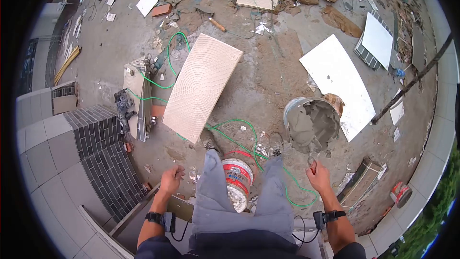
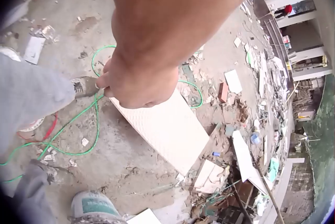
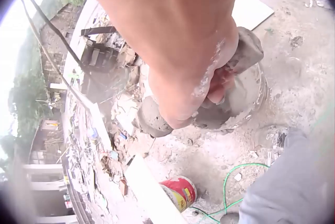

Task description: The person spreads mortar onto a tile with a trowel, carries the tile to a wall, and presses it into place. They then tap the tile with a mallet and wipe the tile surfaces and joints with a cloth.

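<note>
My right hand [image 1: 318,176] grips a mortar-coated trowel [image 3: 153,118] beside the bucket of grey mortar [image 1: 301,123]. In the right wrist view the hand covers most of the tool, and grey mortar shows on both sides of the fist. My left hand [image 1: 171,179] hangs near my left knee with loosely curled fingers and nothing in it. Ahead of my left foot is a large beige tile [image 1: 203,84], its ridged back facing up. Between my legs stands a red and white bucket [image 1: 238,177].
A green hose [image 1: 256,139] loops across the floor around my feet. White sheets [image 1: 340,84] lie right of the mortar bucket. Stacked tiles [image 1: 140,100] stand at left, near a low brick-patterned wall [image 1: 103,144]. Rubble and a wooden-handled tool [image 1: 218,25] lie farther off.
</note>
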A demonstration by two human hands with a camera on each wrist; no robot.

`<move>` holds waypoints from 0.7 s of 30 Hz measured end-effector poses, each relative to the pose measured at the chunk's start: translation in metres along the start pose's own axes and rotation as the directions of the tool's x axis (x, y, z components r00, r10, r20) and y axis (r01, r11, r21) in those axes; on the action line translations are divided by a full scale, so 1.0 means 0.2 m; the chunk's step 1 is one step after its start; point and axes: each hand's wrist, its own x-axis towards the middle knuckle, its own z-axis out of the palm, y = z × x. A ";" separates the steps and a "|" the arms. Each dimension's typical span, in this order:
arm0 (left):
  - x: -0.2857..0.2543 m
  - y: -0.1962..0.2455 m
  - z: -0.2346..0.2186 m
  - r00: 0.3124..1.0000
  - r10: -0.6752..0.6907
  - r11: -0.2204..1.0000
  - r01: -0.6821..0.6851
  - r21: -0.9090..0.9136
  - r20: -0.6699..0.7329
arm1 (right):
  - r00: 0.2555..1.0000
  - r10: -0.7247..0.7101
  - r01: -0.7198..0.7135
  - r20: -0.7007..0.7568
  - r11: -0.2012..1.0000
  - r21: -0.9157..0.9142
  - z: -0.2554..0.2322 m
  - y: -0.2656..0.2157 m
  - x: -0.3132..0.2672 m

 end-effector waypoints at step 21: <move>-0.01 -1.23 -0.09 0.977 -0.167 0.961 0.191 -0.199 0.131 | 0.998 -0.004 0.009 0.061 0.996 -0.086 0.53 -1.11 0.15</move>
